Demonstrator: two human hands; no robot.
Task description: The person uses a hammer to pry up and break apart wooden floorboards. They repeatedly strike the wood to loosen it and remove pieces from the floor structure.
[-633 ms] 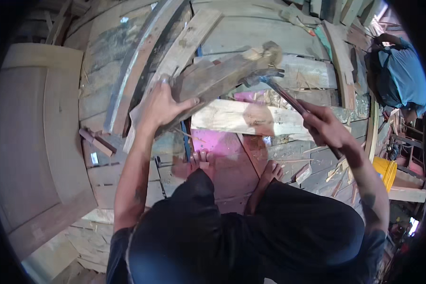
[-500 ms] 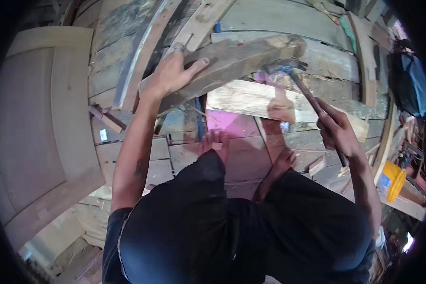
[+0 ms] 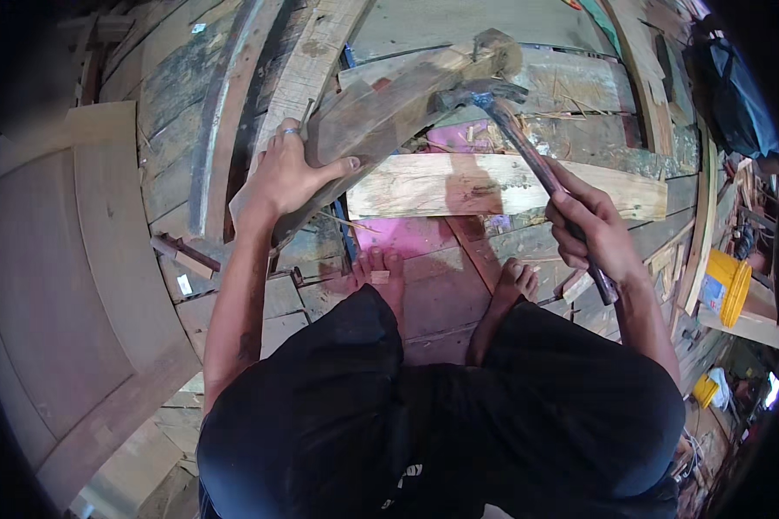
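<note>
The left hand [image 3: 287,177] lies spread and flat on a weathered grey timber [image 3: 389,108], palm down at the timber's lower left end, thumb stretched out along its face and a ring showing on one finger. The fingers grip nothing; they press on the wood. The grey timber runs slantwise, rising from that hand toward the upper right, where its far end is rough and broken.

The right hand [image 3: 593,233] is wrapped tight around the dark handle of a hammer [image 3: 528,156], gripping it low on the shaft, with the handle's end sticking out below the fist. The hammer slants up and left from the hand, and its metal head sits against the upper right part of the grey timber, just below the broken end; whether it truly touches the wood there I cannot tell.

Right beneath the grey timber lies a pale fresh plank [image 3: 493,186], running crosswise, its left end tucked close under the timber and its right end reaching well past the hammer handle. Below the pale plank, a pink patch [image 3: 398,235] shows on the plank floor [image 3: 446,298], and the person's two bare feet [image 3: 381,277] stand there, near the plank. A yellow bucket [image 3: 725,285] sits well off to the right of the grey timber.
</note>
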